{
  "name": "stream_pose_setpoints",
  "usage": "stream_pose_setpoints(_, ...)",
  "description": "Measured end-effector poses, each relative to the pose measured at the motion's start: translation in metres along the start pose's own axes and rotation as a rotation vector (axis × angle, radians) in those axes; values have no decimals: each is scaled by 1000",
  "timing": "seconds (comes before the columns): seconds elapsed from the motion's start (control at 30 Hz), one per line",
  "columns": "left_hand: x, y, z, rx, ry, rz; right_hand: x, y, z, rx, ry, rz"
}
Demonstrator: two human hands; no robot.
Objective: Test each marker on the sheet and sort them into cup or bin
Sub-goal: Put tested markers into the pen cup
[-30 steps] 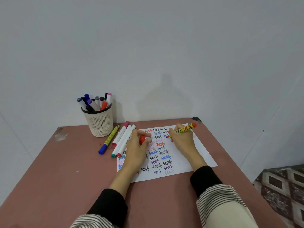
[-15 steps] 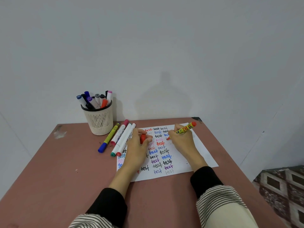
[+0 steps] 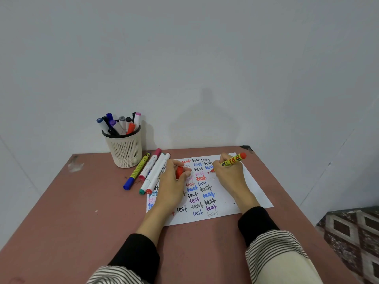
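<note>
A white sheet (image 3: 253, 190) covered with coloured "test" words lies on the reddish-brown table (image 3: 82, 218). My right hand (image 3: 229, 175) grips a yellow marker with a red end (image 3: 233, 160), its red tip touching the sheet at a fresh red stroke. My left hand (image 3: 172, 185) rests on the sheet's left part and pinches the red cap (image 3: 179, 172). Several loose markers (image 3: 152, 172) lie side by side left of the sheet. A cream mesh cup (image 3: 124, 150) with several markers stands at the back left. No bin shows.
The table stands against a plain white wall. Its right edge drops to a patterned floor (image 3: 352, 238). A pale scuffed patch (image 3: 75, 166) marks the table's back left corner.
The marker tip in my right hand has shifted slightly down onto the sheet, writing a red stroke. My left hand with the cap stays in place.
</note>
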State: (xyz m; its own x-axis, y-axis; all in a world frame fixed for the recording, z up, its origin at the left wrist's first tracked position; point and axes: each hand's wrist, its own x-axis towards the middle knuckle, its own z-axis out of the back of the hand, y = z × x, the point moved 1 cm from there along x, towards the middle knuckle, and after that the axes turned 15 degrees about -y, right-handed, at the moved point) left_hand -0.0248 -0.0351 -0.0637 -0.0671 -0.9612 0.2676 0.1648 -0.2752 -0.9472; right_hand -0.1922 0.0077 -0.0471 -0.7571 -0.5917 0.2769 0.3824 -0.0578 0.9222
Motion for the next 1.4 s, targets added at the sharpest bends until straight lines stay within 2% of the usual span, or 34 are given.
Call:
stream_pose_setpoints(0.2,0,0,-1,8,2,3,1,-2,0,10,11,-50)
stream_pose_setpoints(0.43,-1,-2,0,-3,8,12,1,0,3,17,-5,-1)
stream_pose_setpoints(0.73,-1,-2,0,1,13,10,3,-2,1,17,0,-66)
stream_pose_setpoints(1.2,0,0,0,-17,9,15,5,-2,1,42,-81,-58)
stream_pose_setpoints(1.4,2,2,0,-5,13,-8,3,-3,0,49,-58,-45)
